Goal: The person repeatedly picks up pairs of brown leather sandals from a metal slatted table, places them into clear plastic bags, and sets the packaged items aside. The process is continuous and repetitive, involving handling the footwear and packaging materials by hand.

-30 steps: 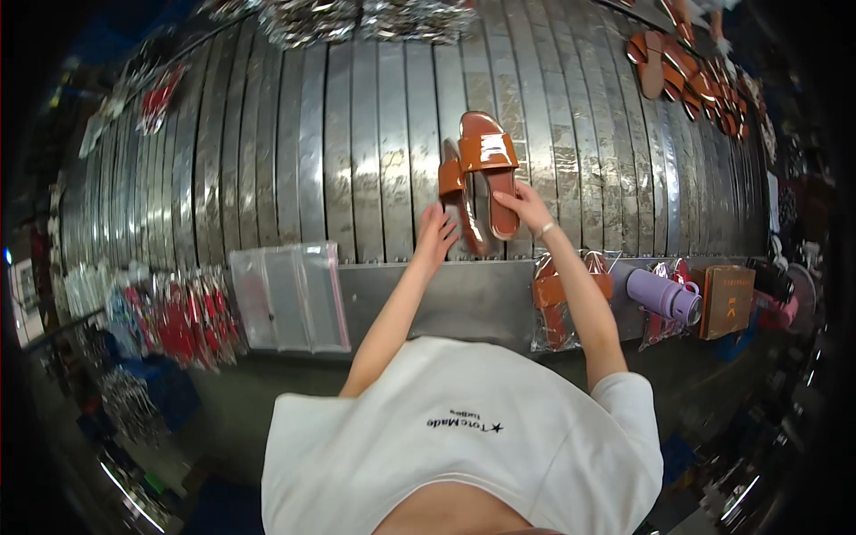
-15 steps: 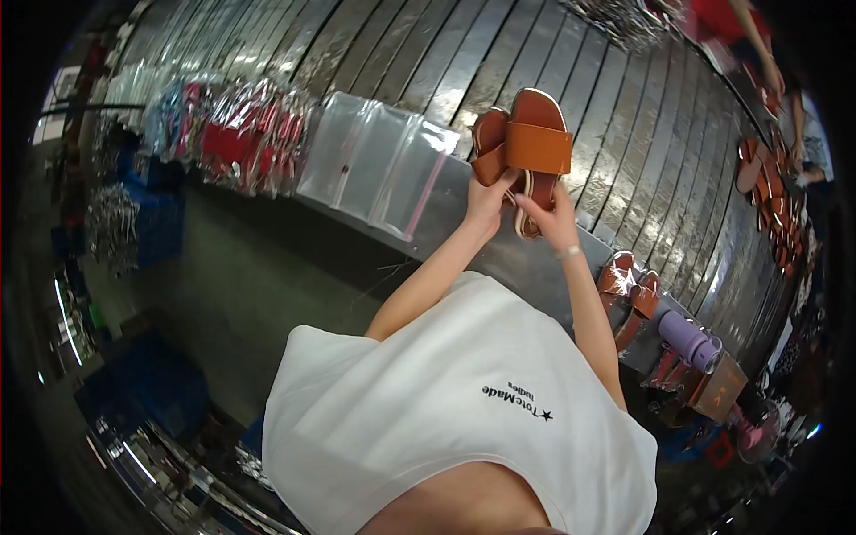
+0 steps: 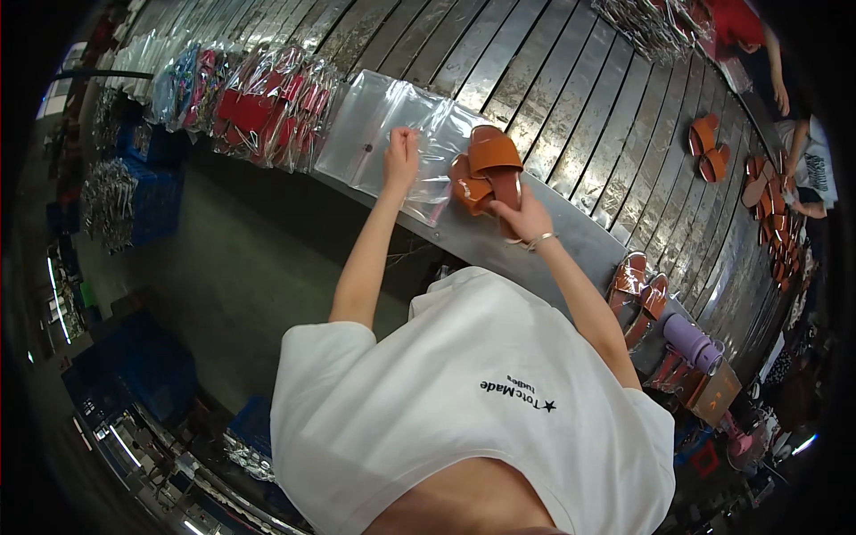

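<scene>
Brown sandals (image 3: 496,156) gripped in R hand (image 3: 528,218) nr front edge of table (image 3: 581,223); L hand (image 3: 401,165) curled over clear bags (image 3: 355,134), can't tell if gripping.

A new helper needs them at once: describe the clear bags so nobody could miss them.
Find the long slatted metal table, then the smooth ledge along its near edge. On that ledge, just right of the red packets, lie the bags: flat and see-through, unlike the packets, which bulge with red contents.
</scene>
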{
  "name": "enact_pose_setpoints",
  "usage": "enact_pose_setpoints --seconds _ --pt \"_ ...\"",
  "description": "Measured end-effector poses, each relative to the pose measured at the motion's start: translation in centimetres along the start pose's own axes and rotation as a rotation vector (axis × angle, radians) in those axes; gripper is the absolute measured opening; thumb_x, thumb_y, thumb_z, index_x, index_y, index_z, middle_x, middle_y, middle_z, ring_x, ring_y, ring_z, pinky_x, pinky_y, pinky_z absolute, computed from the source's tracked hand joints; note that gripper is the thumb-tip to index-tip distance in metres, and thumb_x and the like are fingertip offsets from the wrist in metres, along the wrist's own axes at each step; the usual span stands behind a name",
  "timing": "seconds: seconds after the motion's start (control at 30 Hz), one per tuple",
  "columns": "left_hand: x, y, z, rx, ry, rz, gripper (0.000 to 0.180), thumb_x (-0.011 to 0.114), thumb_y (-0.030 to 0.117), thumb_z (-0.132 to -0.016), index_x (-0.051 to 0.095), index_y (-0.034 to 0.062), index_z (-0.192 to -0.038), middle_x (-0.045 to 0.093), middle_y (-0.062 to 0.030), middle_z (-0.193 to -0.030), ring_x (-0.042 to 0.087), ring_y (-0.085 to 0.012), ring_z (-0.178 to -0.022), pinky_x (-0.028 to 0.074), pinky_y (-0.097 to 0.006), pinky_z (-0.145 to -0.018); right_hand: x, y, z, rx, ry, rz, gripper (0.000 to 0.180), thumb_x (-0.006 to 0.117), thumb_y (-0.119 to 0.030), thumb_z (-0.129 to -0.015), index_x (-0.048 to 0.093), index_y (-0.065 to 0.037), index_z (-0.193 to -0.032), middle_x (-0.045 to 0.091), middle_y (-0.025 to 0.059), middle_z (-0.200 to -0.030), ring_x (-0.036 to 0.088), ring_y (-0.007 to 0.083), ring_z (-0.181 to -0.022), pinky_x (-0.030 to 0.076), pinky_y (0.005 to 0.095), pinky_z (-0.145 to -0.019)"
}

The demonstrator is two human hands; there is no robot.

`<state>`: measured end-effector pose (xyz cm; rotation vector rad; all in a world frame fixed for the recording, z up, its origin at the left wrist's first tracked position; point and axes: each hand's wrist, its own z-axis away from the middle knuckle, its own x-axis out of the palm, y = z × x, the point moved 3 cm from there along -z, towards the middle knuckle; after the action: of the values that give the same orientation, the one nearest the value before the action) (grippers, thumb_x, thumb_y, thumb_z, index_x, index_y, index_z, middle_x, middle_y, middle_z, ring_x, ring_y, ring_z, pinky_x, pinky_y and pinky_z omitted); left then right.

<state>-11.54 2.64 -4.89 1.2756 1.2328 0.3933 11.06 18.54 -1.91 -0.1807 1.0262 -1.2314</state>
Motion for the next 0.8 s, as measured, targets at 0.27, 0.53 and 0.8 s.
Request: enact_pose_setpoints --seconds 0.27,0.53,0.8 --pt "-3.7 9.2 0.8 0.37 -0.31 0.009 0.018 0.048 0.01 -0.088 0.058 0.0051 -0.102 0.061 -0.0151 -0.104 0.058 -0.0338 -0.098 0.045 -0.04 -0.085 2.6 -5.4 -0.4 -0.26 -0.102 -0.241 0.066 0.067 -0.053 -0.069 0.057 -0.001 -0.108 0.063 0.0216 -0.099 0.061 0.0356 -0.091 0.046 0.0404 -0.08" --pt "0.8 16.9 3.8 0.63 -0.378 -0.148 0.019 0.05 0.01 -0.086 0.059 0.0076 -0.103 0.06 -0.0121 -0.107 0.051 -0.0325 -0.107 0.039 -0.044 -0.093 0.3 -3.1 -1.5 -0.38 0.236 -0.436 0.05 0.069 -0.039 -0.073 0.057 -0.003 -0.106 0.065 0.0178 -0.086 0.062 0.0337 -0.08 0.048 0.0377 -0.071" --pt "2.1 26.0 -0.8 0.611 0.002 0.187 0.032 0.061 0.005 -0.08 0.055 0.0043 -0.112 0.063 -0.009 -0.107 0.058 -0.0305 -0.102 0.046 -0.038 -0.087 -8.7 -4.9 4.8 -0.369 0.529 -0.591 0.042 0.074 -0.036 -0.073 0.06 0.001 -0.088 0.062 0.0082 -0.072 0.056 0.0126 -0.063 0.046 0.0279 -0.059"
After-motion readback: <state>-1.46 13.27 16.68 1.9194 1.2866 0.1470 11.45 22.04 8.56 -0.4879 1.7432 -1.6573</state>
